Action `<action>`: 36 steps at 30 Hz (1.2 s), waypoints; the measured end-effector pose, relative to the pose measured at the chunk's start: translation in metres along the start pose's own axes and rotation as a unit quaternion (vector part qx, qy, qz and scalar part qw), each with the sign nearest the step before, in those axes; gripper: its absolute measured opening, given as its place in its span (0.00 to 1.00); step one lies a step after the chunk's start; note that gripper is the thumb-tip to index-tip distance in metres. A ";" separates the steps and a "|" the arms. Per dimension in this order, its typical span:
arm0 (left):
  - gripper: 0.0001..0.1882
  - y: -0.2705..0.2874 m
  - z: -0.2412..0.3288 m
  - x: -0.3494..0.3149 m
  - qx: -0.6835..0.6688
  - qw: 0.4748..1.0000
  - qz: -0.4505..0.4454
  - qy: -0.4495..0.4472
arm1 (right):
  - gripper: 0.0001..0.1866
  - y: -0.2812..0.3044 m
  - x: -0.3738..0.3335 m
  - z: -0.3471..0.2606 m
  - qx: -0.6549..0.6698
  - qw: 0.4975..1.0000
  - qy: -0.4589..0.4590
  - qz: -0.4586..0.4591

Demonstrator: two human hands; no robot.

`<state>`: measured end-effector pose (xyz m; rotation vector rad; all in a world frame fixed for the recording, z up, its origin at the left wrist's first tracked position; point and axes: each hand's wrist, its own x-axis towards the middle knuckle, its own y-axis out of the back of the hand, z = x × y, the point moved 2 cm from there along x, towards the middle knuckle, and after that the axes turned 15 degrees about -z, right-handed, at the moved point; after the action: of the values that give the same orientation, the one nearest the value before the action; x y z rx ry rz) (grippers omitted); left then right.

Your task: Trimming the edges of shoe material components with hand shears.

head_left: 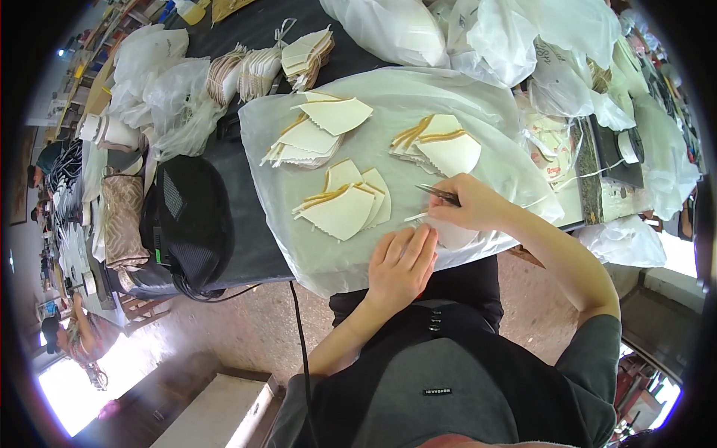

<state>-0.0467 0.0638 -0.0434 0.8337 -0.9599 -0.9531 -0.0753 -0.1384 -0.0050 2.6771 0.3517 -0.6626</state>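
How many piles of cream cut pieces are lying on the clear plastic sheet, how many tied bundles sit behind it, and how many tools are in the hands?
Loose piles of cream pieces on the plastic sheet: 3
Tied bundles behind the sheet: 3
Metal tweezers in the right hand: 1
Tools in the left hand: 0
Total: 7

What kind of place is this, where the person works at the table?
Probably a small workshop for hand assembly. Stacks of cream cut pieces lie on a plastic sheet over the table, bundled pieces wait behind, and the right hand holds tweezers while the left hand rests flat.
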 end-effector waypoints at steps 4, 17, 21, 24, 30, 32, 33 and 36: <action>0.19 0.001 0.001 -0.003 -0.007 1.000 -0.006 0.004 | 0.09 0.001 -0.008 -0.016 0.095 0.992 -0.080 -0.025; 0.21 0.008 -0.002 0.013 -0.013 0.999 -0.010 0.039 | 0.09 0.006 -0.009 -0.014 0.083 0.995 -0.059 -0.023; 0.22 0.007 -0.001 0.012 -0.014 0.999 -0.014 0.036 | 0.09 0.020 -0.023 -0.004 0.073 0.993 -0.094 -0.011; 0.24 0.007 0.004 0.015 -0.012 0.998 -0.010 0.063 | 0.09 0.019 -0.025 0.004 0.088 0.990 -0.108 -0.007; 0.24 0.008 0.008 0.022 0.003 0.994 -0.044 0.099 | 0.09 0.017 -0.027 0.005 0.086 0.991 -0.106 -0.008; 0.23 0.008 0.007 0.022 0.004 0.993 -0.053 0.102 | 0.09 0.016 -0.027 0.008 0.079 0.992 -0.099 -0.015; 0.23 0.008 0.008 0.022 0.004 0.993 -0.054 0.101 | 0.09 0.016 -0.027 0.010 0.073 0.993 -0.093 -0.012; 0.23 0.012 0.009 0.024 0.006 0.993 -0.067 0.097 | 0.09 0.015 -0.028 0.009 0.066 0.994 -0.083 -0.005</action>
<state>-0.0458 0.0439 -0.0228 0.9923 -0.7500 -0.9620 -0.0982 -0.1600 0.0057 2.7202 0.2852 -0.9352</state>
